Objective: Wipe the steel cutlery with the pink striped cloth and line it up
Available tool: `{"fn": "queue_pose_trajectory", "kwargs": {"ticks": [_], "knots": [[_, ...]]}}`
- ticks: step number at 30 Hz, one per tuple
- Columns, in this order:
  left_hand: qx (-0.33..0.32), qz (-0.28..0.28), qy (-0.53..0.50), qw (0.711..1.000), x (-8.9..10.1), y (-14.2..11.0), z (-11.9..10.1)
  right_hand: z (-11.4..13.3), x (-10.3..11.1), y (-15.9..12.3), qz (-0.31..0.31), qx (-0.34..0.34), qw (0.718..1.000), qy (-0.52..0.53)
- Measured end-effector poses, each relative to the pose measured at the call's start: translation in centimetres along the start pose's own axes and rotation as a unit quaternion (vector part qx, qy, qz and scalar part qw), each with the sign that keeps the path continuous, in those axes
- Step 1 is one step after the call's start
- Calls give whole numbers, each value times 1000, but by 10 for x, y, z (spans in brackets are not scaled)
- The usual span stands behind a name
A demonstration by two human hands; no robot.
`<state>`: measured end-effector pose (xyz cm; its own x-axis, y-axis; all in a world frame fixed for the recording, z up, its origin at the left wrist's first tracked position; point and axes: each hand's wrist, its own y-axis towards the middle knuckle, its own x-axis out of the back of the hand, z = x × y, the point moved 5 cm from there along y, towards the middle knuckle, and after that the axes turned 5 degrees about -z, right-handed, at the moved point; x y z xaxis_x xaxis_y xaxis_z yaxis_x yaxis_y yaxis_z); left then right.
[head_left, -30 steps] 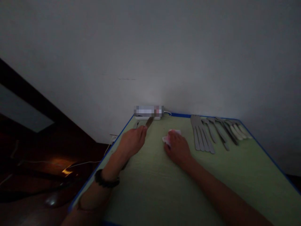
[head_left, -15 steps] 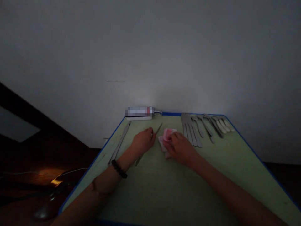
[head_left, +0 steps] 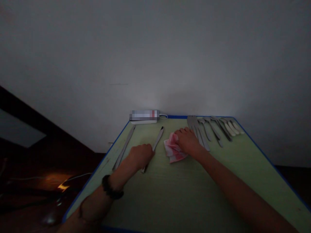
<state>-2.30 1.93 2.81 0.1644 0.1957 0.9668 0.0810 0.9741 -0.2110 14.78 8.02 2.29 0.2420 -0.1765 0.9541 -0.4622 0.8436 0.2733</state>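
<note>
My left hand (head_left: 142, 156), with a dark bead bracelet at its wrist, is closed around the middle of a metal table knife (head_left: 158, 137). Both ends of the knife show beyond my fingers, low over the table. A crumpled pink-and-white cloth (head_left: 176, 153) lies to the right of it. Over the cloth's upper right part my right hand (head_left: 188, 139) is bent with its fingers curled down, gripping the fabric; the fingertips are partly hidden. Left of my left hand lies a pair of long metal knives (head_left: 124, 147), side by side.
On the green, blue-edged table (head_left: 184, 194), several forks (head_left: 194, 124) lie just beyond my right hand. Several spoons (head_left: 206, 129) and white-handled pieces (head_left: 230, 127) follow to the right. A white box-like device (head_left: 144, 122) with a cable stands by the wall (head_left: 155, 58).
My left hand has moved down and left along the knife, baring more of its upper end. My right hand has shifted slightly right and up, and the cloth has spread out flatter.
</note>
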Motion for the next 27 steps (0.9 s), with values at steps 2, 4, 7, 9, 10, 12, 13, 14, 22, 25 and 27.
{"fn": "queue_pose_trajectory", "kwargs": {"ticks": [2, 4, 7, 9, 10, 12, 13, 14, 22, 25, 27], "knots": [[-13, 23, 5, 1000, 2, -4, 1, -2, 5, 2, -11, -3, 999, 30], [-26, 36, 11, 999, 4, -8, 3, -7, 8, 4, -14, -13, 996, 84], [-45, 53, 9, 998, 5, -10, 5, -17, 14, 6, -13, -40, 983, 177], [-56, 76, -3, 995, 2, -8, 7, -24, 21, 7, -22, -51, 972, 228], [-62, 86, -11, 994, -1, -6, 7, -27, 25, 7, -30, -52, 966, 250], [-72, 89, -31, 993, -5, -3, 7, -33, 37, 7, -53, -55, 951, 300], [-77, 81, -41, 993, -6, -1, 6, -36, 43, 6, -66, -57, 941, 328], [-82, 67, -52, 993, -6, 0, 5, -38, 50, 6, -80, -59, 928, 358], [-135, 67, -389, 909, 3, 4, -18, -70, 82, 2, -331, -173, 723, 581], [-112, 89, -590, 795, -2, 9, -33, -89, 79, 3, -393, -217, 638, 626], [-86, 69, -679, 725, -9, 15, -42, -102, 74, 3, -407, -257, 589, 649]]}}
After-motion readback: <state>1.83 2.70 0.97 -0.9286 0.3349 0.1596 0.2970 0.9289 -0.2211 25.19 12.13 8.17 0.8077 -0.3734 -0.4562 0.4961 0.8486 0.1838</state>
